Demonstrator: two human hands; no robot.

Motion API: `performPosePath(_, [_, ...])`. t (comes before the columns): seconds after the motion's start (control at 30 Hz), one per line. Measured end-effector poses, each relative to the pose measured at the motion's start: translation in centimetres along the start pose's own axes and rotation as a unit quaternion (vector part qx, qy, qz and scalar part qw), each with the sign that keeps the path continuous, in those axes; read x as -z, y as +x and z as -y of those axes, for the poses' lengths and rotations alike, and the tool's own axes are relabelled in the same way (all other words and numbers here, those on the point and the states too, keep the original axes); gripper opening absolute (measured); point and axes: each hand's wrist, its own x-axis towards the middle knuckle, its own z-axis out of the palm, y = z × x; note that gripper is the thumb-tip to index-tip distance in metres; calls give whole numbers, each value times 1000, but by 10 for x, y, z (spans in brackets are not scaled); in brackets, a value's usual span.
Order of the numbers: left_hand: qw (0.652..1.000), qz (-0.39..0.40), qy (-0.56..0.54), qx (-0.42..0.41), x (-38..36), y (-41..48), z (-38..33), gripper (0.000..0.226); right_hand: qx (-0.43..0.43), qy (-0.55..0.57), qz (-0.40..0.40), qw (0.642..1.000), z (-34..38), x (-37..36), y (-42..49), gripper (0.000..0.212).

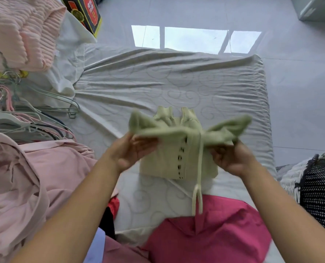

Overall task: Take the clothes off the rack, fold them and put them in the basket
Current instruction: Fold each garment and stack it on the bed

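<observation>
A pale green knitted garment (178,141), ribbed and soft, is held up just above the middle of the bed, slightly toward 6 o'clock of the view's centre. Its lower panel hangs flat and roughly square, with a column of small dark eyelets down the middle and a cream drawstring (198,185) dangling from it toward 6 o'clock. Two ribbed cuffs stand up at its 12 o'clock edge, and blurred folds of knit fan out to 9 and 3 o'clock.

The left hand (131,150) grips the garment's 9 o'clock side, fingers curled under the fold and thumb on top. The right hand (231,158) pinches the 3 o'clock side, fingers bent round the fabric.

Beneath lies a grey-white quilted bedsheet (176,82), stitched with spiral swirls and pulled into long creases running toward 9 o'clock. At 6 o'clock sits bright pink smooth cloth (214,234).

At 9 o'clock a tangle of thin wire and pink-coated hangers (34,114) lies on the bed. Toward 8 o'clock is a heap of dusty pink crumpled fabric (25,177); at 10 to 11 o'clock, a light pink chunky ribbed knit (19,31). At 4 o'clock a woven white basket (290,177) holds a black textile flecked with white dashes (321,196). At 11 o'clock stands a red and yellow printed box (87,12) on a glossy pale tiled floor (300,73).
</observation>
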Motion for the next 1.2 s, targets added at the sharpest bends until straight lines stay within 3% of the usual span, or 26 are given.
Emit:
performPosePath(0.07, [997,-58,50,-11,2,32,4,34,-14,-85,-110,990,7,-8,18,43])
performPosePath(0.1, [986,-90,142,-20,7,46,15,28,-11,-147,-131,980,2,-8,25,38])
performPosePath(0.17, [927,-140,346,-32,19,67,44,20,0,-282,-168,945,-28,3,36,31])
performPosePath(0.2, [896,-166,410,-43,23,73,57,23,10,-348,-188,918,-42,11,39,39])
performPosePath(0.27, [853,-223,469,-55,30,79,74,49,23,-371,-233,899,-60,23,41,61])
performPosePath(0.33, [864,-236,441,-65,29,81,75,62,54,-335,-234,911,-65,18,39,56])
performPosePath(0.5, [917,-179,347,-79,30,99,65,60,121,-300,-191,927,-48,0,61,52])
performPosePath(0.6, [933,-177,305,-69,31,108,59,52,131,-271,-197,933,-27,-15,79,31])
performPosePath(0.7, [946,-136,281,-89,34,113,61,34,146,-216,-140,955,-10,-22,89,4])
performPosePath(0.77, [948,-123,271,-109,35,114,63,20,134,-235,-128,954,-9,-13,95,8])
performPosePath(0.83, [945,-123,280,-114,38,116,67,14,119,-301,-164,932,-19,4,101,13])
performPosePath(0.9, [949,-113,274,-110,38,117,65,18,105,-310,-178,928,-30,12,99,27])
performPosePath(1.0, [965,-75,243,-68,31,114,55,23,78,-296,-143,941,-44,5,84,29])
performPosePath(1.1, [967,-39,251,-34,26,111,50,40,54,-264,-100,958,-42,6,76,22])
performPosePath(1.2, [969,-31,235,-68,14,103,50,44,43,-206,-94,973,-25,14,68,21])
